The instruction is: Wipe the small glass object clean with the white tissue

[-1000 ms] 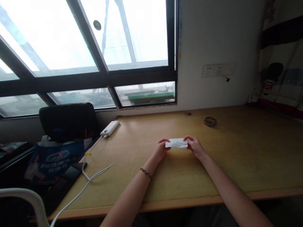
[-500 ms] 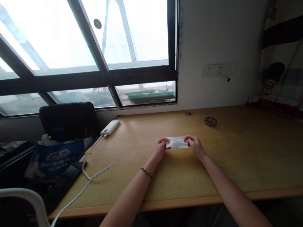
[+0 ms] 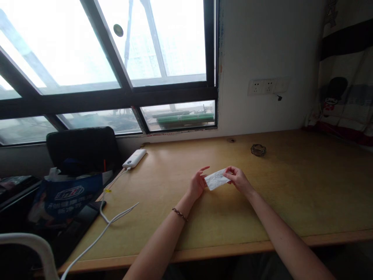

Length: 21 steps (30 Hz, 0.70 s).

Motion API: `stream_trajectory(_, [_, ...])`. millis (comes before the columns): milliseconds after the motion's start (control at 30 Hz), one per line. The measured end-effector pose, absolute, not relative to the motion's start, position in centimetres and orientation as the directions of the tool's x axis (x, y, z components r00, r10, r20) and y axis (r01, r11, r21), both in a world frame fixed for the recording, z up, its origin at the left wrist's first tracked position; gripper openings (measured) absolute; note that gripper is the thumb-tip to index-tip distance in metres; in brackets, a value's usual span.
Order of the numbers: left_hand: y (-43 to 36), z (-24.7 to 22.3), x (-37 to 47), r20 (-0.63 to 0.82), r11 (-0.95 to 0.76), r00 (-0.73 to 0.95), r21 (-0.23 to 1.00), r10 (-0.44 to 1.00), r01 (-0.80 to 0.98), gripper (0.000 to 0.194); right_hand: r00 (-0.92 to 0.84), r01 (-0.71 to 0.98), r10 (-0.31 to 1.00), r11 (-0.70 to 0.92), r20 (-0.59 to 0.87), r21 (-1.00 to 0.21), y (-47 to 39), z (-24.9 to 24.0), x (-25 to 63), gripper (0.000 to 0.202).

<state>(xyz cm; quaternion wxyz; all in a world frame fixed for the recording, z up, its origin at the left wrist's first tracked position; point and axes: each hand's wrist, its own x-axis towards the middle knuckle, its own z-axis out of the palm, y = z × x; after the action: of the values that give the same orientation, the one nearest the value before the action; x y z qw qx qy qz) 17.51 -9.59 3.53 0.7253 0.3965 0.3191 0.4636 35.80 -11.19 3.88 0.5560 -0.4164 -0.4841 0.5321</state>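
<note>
A small white folded tissue or packet is held above the wooden table, tilted with its left end lower. My right hand pinches its right end between thumb and fingers. At its left end is my left hand, with the fingers spread apart and the index finger raised. The left fingers lie beside or just behind the packet's edge. A braided bracelet circles my left wrist.
On the wooden table lie a white power bank with a white cable at the left and a dark ring-shaped object at the back right. A blue bag and black chair stand left.
My left hand has let go of the packet's left end and opened its fingers. The packet has tilted, its left end dropping, while my right hand keeps its pinch.
</note>
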Motion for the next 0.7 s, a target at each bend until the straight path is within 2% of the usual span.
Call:
stream_trajectory(133, [-10.5,3.9,18.3,-0.080,0.221,0.458,0.939,0.885,-0.264,0.060,-0.108,-0.139,0.991,0.065,0.080,-0.988,-11.5,4.2,35.8,0.024])
stream_trajectory(267, [-10.9,3.8,18.7,-0.025,0.112,0.498,0.983,0.867,-0.145,0.069,-0.034,-0.159,0.996,0.077,0.084,-0.984,-11.2,3.9,36.2,0.027])
stream_trajectory(333, [-10.9,3.6,18.7,-0.016,0.099,0.506,0.985,0.862,-0.139,0.064,0.018,-0.184,0.998,0.067,0.064,-0.981,-10.9,3.5,36.5,0.030])
stream_trajectory(500, [-11.1,3.1,18.7,-0.052,0.166,0.577,0.975,0.815,-0.147,0.035,0.080,-0.266,0.996,-0.005,-0.027,-0.964,-10.1,2.4,36.8,0.033])
stream_trajectory(600, [-11.1,3.0,18.9,-0.088,0.262,0.632,0.947,0.770,-0.187,0.036,0.168,-0.317,0.984,-0.004,-0.060,-0.949,-9.7,2.0,37.1,0.031])
stream_trajectory(700, [-10.9,3.0,18.9,-0.054,0.271,0.590,0.919,0.806,-0.286,0.038,0.237,-0.388,0.966,0.000,-0.099,-0.922,-9.5,2.3,37.5,0.027])
